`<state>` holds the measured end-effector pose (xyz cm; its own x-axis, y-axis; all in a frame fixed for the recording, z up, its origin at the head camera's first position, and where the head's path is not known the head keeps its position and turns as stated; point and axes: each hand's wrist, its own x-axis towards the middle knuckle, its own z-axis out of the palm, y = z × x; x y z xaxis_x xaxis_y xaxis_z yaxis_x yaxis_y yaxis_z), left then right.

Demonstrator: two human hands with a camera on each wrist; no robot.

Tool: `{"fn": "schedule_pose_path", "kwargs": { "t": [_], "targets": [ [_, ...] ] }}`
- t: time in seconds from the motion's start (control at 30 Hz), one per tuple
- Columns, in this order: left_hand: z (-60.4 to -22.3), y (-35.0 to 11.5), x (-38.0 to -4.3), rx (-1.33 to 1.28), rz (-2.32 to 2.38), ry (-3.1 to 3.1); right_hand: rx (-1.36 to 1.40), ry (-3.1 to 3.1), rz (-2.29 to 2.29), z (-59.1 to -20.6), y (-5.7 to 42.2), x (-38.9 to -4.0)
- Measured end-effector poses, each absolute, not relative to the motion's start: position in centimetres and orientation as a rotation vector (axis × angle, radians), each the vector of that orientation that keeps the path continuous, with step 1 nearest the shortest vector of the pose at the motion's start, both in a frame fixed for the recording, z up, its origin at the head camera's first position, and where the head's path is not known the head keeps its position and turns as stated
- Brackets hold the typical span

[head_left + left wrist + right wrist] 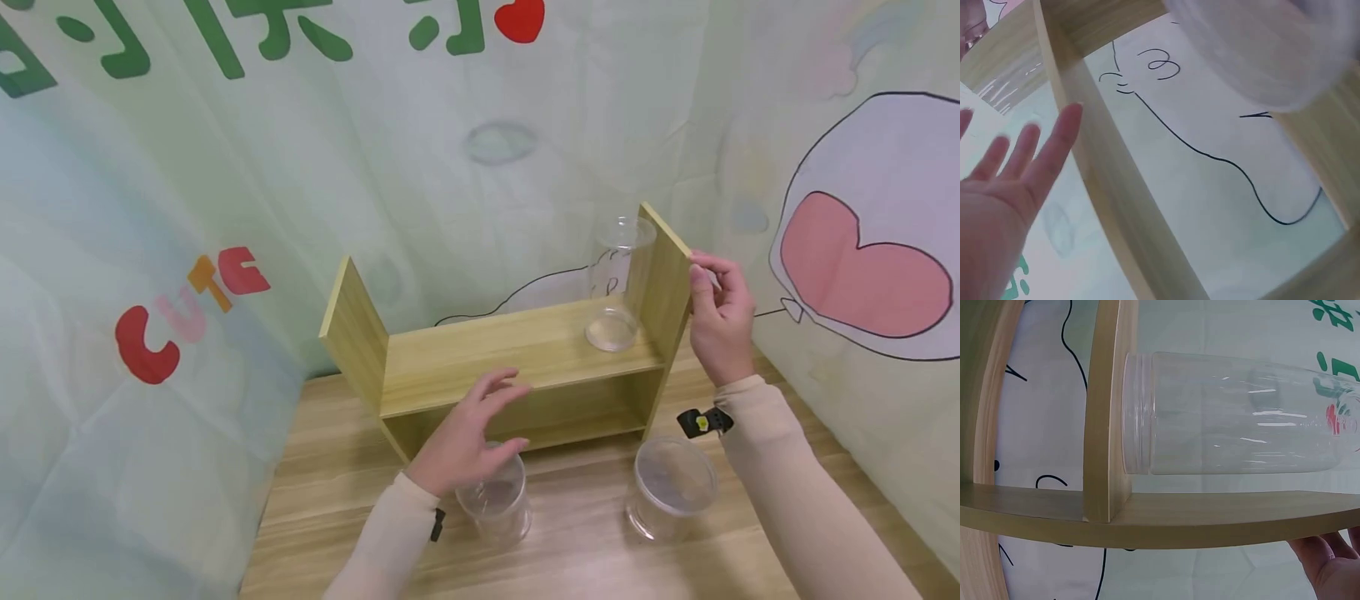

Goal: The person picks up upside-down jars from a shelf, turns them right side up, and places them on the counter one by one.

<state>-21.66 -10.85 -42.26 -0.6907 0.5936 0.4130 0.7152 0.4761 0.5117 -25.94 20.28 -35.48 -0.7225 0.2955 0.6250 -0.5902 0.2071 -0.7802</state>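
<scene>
A two-level wooden shelf (480, 350) stands on the table. My right hand (722, 312) grips the top front corner of its right side panel (663, 287); in the right wrist view the fingers (1329, 553) lie at the panel's outer side. On the upper board, close to that panel, stands a tall clear jar (1235, 415), its ringed end down. My left hand (472, 437), fingers spread and holding nothing, hovers before the shelf, partly covering a clear jar (498, 508) on the table. Another clear jar (671, 492) stands below my right forearm.
The wood-grain table (330, 492) runs under everything. A printed cloth (247, 167) with letters and cartoon shapes hangs behind and at both sides, close to the shelf's back. The left side panel (352, 333) rises above the upper board.
</scene>
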Motion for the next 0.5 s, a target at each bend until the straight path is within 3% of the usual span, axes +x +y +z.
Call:
{"fn": "schedule_pose_path", "kwargs": {
  "t": [0.5],
  "targets": [
    [-39.0, -6.1, -25.1, -0.947, -1.188, -2.27, 0.274, -1.779, 1.593, -35.4, 20.1, -25.9]
  ]
}}
